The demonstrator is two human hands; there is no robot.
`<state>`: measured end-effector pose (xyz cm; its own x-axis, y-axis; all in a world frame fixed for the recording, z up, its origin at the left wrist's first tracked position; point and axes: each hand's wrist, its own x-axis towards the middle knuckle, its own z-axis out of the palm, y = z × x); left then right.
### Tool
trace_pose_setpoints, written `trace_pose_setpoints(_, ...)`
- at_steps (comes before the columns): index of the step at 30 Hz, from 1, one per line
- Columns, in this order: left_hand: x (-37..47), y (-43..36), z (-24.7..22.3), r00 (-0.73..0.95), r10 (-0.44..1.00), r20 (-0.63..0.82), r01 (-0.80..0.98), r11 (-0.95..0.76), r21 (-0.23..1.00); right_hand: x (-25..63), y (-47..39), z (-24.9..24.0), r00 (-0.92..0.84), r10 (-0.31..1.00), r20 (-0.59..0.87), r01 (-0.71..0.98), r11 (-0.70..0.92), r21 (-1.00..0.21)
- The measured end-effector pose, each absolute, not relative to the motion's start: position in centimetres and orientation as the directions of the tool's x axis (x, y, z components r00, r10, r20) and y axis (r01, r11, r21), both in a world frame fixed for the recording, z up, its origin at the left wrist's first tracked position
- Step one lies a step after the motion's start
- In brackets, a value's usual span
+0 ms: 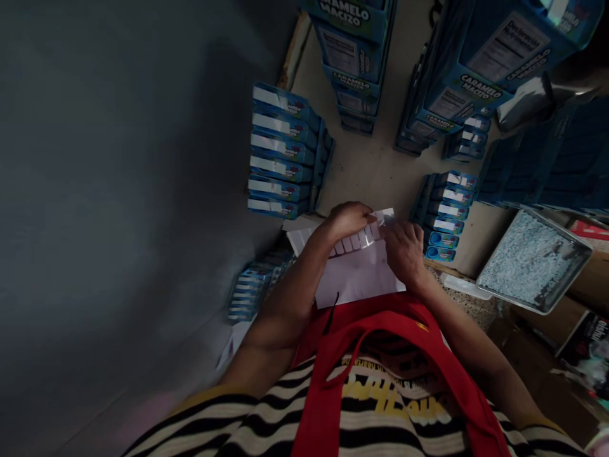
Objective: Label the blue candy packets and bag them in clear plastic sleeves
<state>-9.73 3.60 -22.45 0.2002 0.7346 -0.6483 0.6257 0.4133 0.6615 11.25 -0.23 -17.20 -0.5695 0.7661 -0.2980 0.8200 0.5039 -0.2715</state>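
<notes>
A strip of clear stickers with pale rectangular labels (351, 245) stretches between my hands, above a white paper sheet (356, 279) that lies over the lap of my red apron. My left hand (351, 219) is closed on the upper edge of the strip, thumb and fingers near its right end. At that same end my right hand (404, 249) is closed too, fingers curled and pinching the strip's corner; the fingertips are partly hidden. More white paper (299, 236) shows beside my left wrist.
Stacked blue candy boxes stand to the left (280, 152), at the back (352, 63) and on the right (447, 209) of the table (361, 158). A metal tray (533, 266) of small pale blue-and-white pieces sits at right. The grey wall (118, 190) runs along my left.
</notes>
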Motion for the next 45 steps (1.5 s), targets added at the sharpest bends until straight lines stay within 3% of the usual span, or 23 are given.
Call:
trace_pose_setpoints(5,-9.8,3.6,-22.6,0.267,0.726,-0.633,0.665,0.336,0.667,11.7,0.6,-16.8,-0.514,0.785,-0.346,0.858,0.460,-0.228)
trace_pose_setpoints(9,-9.9,3.5,-22.5,0.303,0.697,-0.650,0.715,0.284,0.638,11.6,1.4,-17.1,-0.580,0.749,-0.320,0.814,0.524,-0.251)
trace_pose_setpoints(14,-9.4,3.9,-22.6,0.220,0.712,-0.666,0.793,0.268,0.548,11.5,1.4,-16.6,-0.601,0.734,-0.315,0.797,0.525,-0.297)
trace_pose_setpoints(17,-9.1,5.5,-23.8,0.184,0.707,-0.683,0.828,0.262,0.495,12.1,0.4,-15.5,-0.479,0.835,-0.269,0.848,0.361,-0.388)
trace_pose_setpoints(19,-8.9,6.7,-24.9,0.158,0.723,-0.673,0.831,0.271,0.486,12.9,-0.2,-14.6,-0.308,0.919,-0.245,0.847,0.147,-0.511)
trace_pose_setpoints(21,-8.6,7.2,-25.7,0.099,0.814,-0.573,0.805,0.273,0.527,13.7,-0.5,-13.5,-0.129,0.952,-0.278,0.755,-0.087,-0.650)
trace_pose_setpoints(24,-7.6,5.9,-25.4,-0.070,0.948,-0.309,0.670,0.274,0.690,14.5,-0.3,-12.0,0.013,0.920,-0.392,0.529,-0.339,-0.778)
trace_pose_setpoints(25,-7.2,4.9,-24.9,-0.120,0.955,-0.273,0.569,0.291,0.769,14.7,-0.1,-11.7,0.031,0.905,-0.424,0.467,-0.388,-0.794)
trace_pose_setpoints(27,-6.2,2.7,-23.7,-0.120,0.935,-0.333,0.237,0.353,0.905,14.9,0.1,-11.2,0.051,0.882,-0.469,0.383,-0.451,-0.806)
trace_pose_setpoints(28,-5.6,1.7,-23.0,-0.057,0.917,-0.394,0.036,0.396,0.918,15.0,0.2,-11.0,0.058,0.873,-0.485,0.357,-0.472,-0.806)
trace_pose_setpoints(30,-4.3,0.1,-22.0,0.115,0.873,-0.473,-0.276,0.486,0.829,15.2,0.3,-10.9,0.064,0.860,-0.507,0.328,-0.498,-0.803)
trace_pose_setpoints(32,-3.1,-0.6,-21.4,0.184,0.838,-0.514,-0.403,0.541,0.738,15.4,0.3,-10.9,0.061,0.855,-0.516,0.326,-0.505,-0.799)
trace_pose_setpoints(37,-0.9,-0.1,-21.1,0.111,0.778,-0.618,-0.380,0.608,0.697,16.6,-0.4,-10.8,0.061,0.855,-0.515,0.328,-0.505,-0.799)
trace_pose_setpoints(45,-0.4,-0.9,-19.6,0.141,0.788,-0.599,-0.211,0.615,0.760,19.2,-1.5,-11.1,0.232,0.846,-0.480,0.379,-0.533,-0.756)
